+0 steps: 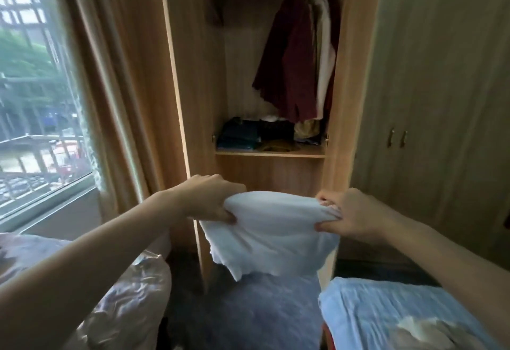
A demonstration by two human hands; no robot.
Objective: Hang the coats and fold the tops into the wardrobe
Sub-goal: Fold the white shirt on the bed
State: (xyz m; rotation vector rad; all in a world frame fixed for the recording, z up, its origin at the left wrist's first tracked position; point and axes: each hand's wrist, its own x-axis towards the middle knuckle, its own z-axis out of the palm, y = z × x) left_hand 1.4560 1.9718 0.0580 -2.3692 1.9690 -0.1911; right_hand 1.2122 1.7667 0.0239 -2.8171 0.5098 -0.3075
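Window [41, 87] at left of frame, bed [386, 313] lower right, open wardrobe [345, 101] centre with maroon coat [292, 68] hanging, folded clothes [256, 135] on shelf [270, 154], left hand [212, 200] and right hand [350, 216] both gripping white top [273, 233] lower centre.

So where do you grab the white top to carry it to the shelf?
Probably by its two upper corners, one from each side, as the left hand and right hand do now. The white top sags between them, so a wide grip keeps it spread.
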